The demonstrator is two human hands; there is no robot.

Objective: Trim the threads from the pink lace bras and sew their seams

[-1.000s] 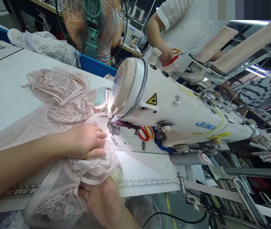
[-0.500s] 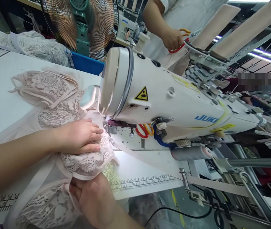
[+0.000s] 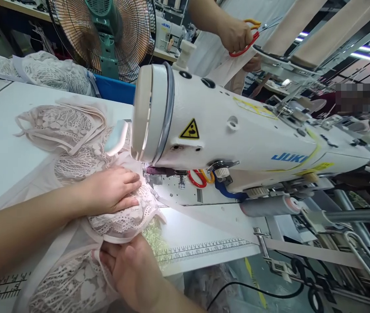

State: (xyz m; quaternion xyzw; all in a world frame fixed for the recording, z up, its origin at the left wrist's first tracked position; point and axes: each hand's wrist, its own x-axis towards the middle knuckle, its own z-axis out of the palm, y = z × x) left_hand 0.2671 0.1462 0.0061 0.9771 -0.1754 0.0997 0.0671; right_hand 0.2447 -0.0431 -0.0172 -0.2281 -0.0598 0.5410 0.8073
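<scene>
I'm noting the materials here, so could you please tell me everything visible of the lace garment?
The garment is pale pink, with patterned lace, scalloped edging, sheer mesh and smooth bands; it looks soft. It lies bunched on the table, reaching to the machine and overlapping the near table edge. The left hand lies on it; the right hand touches its near part, fingers partly hidden. Folds hide its full shape.

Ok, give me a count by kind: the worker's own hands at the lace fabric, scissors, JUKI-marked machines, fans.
Own hands at the lace fabric: 2 (left hand, right hand)
Scissors: 2
JUKI-marked machines: 2
Fan: 1
Total: 7
</scene>
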